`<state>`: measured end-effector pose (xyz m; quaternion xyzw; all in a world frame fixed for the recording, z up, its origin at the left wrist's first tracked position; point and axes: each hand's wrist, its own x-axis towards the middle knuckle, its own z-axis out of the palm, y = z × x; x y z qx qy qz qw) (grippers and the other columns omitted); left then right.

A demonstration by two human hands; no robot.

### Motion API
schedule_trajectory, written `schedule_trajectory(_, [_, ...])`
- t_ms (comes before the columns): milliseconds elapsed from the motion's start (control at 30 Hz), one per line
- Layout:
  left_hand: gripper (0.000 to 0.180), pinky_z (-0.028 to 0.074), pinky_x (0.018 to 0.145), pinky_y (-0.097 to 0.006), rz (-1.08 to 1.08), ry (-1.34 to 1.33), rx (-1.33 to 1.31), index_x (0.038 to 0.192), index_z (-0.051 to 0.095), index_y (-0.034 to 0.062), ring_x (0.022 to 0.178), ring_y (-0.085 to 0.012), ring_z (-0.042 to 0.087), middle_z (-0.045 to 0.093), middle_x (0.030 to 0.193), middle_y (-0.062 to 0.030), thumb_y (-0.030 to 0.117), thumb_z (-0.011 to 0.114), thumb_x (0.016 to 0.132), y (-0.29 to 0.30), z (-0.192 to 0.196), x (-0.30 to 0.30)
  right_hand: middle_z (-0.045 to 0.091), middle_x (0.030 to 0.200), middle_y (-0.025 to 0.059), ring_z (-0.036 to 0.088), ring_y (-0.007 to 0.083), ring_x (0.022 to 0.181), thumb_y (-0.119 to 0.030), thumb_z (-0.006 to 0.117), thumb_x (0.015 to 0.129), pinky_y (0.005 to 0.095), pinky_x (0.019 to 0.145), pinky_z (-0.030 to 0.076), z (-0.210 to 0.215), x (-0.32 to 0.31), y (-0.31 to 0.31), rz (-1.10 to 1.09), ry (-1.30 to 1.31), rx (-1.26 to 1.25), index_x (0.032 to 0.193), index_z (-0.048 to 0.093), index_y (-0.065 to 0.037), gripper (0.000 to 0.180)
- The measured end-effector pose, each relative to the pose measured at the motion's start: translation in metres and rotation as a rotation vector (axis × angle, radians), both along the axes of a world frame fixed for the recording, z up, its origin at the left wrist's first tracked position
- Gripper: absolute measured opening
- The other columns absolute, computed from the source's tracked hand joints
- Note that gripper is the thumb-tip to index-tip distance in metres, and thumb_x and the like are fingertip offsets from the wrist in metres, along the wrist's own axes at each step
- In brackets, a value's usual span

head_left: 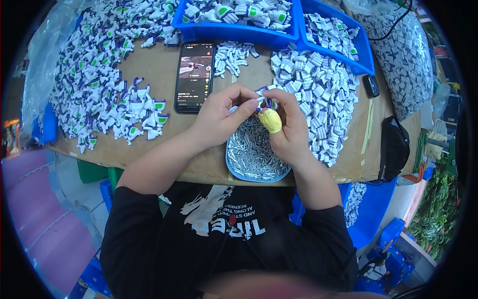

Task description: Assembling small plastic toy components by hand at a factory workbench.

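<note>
Close together over the bowl, my left hand [224, 115] and my right hand [290, 127] pinch a small white-and-purple plastic piece [262, 94] between their fingertips. The fingers cover much of it, so its exact shape cannot be made out. A yellow wrap [270, 121] covers my right thumb. Below my hands stands a light-blue bowl [259, 180] filled with thin metal pins [253, 152]. To its right spreads a heap of white striped plastic parts [318, 94]. Beyond my left hand lies a small pile of narrow white pieces [233, 59].
A phone [194, 74] with a lit screen lies left of centre. White, purple and green figure parts [94, 89] cover the table's left side. Blue bins [234, 33] line the back. On the right are a full clear bag [398, 60], a small black device [371, 85] and a black cloth item [395, 149].
</note>
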<state>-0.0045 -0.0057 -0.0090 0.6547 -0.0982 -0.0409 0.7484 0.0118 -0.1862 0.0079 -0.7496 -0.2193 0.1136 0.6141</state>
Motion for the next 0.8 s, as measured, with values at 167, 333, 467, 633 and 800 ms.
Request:
schedule_trajectory(167, [0.024, 0.042, 0.071, -0.02, -0.103, 0.328, -0.314, 0.113, 0.052, 0.0014, 0.081, -0.0076, 0.052, 0.055, 0.098, -0.0042, 0.004, 0.056, 0.09, 0.005, 0.009, 0.004, 0.055, 0.104, 0.0065, 0.053, 0.0122, 0.094, 0.001, 0.052, 0.09, 0.0256, 0.083, 0.043, 0.005, 0.001, 0.002, -0.019, 0.017, 0.123, 0.123, 0.045, -0.002, 0.034])
schedule_trajectory(333, [0.033, 0.044, 0.074, -0.023, -0.121, 0.368, -0.549, 0.108, 0.049, 0.0027, 0.088, -0.0123, 0.054, 0.052, 0.105, -0.0079, -0.011, 0.048, 0.078, 0.012, -0.001, 0.009, 0.055, 0.106, 0.0077, 0.054, 0.0147, 0.097, 0.002, 0.052, 0.089, 0.0277, 0.087, 0.042, 0.0, 0.0, 0.002, 0.008, 0.007, 0.238, 0.123, 0.045, -0.002, 0.035])
schedule_trajectory(467, [0.031, 0.047, 0.082, -0.027, -0.066, 0.209, -0.386, 0.107, 0.046, 0.0018, 0.096, -0.0157, 0.055, 0.051, 0.11, -0.0105, -0.012, 0.045, 0.079, 0.011, -0.004, 0.01, 0.054, 0.107, 0.0083, 0.054, 0.0144, 0.097, 0.002, 0.051, 0.09, 0.0276, 0.087, 0.043, -0.001, 0.0, -0.001, 0.034, 0.023, 0.109, 0.122, 0.045, -0.002, 0.033])
schedule_trajectory(633, [0.022, 0.05, 0.087, -0.029, 0.017, 0.135, -0.293, 0.111, 0.047, -0.0002, 0.101, -0.0175, 0.06, 0.054, 0.116, -0.0147, -0.004, 0.052, 0.09, 0.004, 0.005, 0.006, 0.055, 0.104, 0.0076, 0.054, 0.0131, 0.095, 0.003, 0.049, 0.091, 0.0261, 0.085, 0.043, -0.001, 0.0, -0.002, 0.027, -0.007, 0.101, 0.118, 0.046, -0.002, 0.028])
schedule_trajectory(800, [0.018, 0.055, 0.072, -0.026, 0.164, -0.128, 0.048, 0.103, 0.061, -0.001, 0.081, -0.0136, 0.067, 0.067, 0.094, -0.0094, 0.005, 0.066, 0.086, 0.002, 0.0, 0.003, 0.054, 0.104, 0.0084, 0.053, 0.0119, 0.094, 0.003, 0.051, 0.09, 0.025, 0.083, 0.043, 0.002, 0.0, -0.005, 0.105, 0.057, 0.002, 0.114, 0.044, -0.001, 0.025])
